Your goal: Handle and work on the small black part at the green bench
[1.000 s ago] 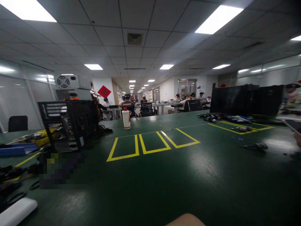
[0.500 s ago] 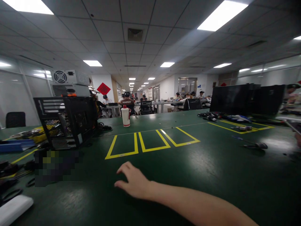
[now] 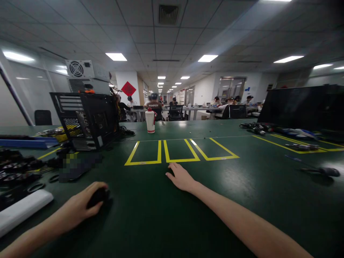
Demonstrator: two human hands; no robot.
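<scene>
My left hand (image 3: pixel 86 202), at the lower left, is closed round a small black object (image 3: pixel 98 197), perhaps a computer mouse, just over the green table (image 3: pixel 139 229). My right hand (image 3: pixel 180 177) reaches in from the lower right, its fingers apart and holding nothing. Its fingertips are near the front edge of the middle yellow tape outline (image 3: pixel 182 160). Two more outlines lie on either side, the left one (image 3: pixel 142 163) and the right one (image 3: pixel 221 157).
On the left stand an open black computer case (image 3: pixel 91 120) with a power supply (image 3: pixel 80 68) above it, cables and a white object (image 3: pixel 25 211). A white cup (image 3: pixel 150 121) stands ahead. Black monitors (image 3: pixel 298 107) and a screwdriver (image 3: pixel 326 172) are at the right.
My left hand has come into view with the black object in it. My right hand has moved right and forward, towards the middle outline. The camera's view has tilted down and turned left.
</scene>
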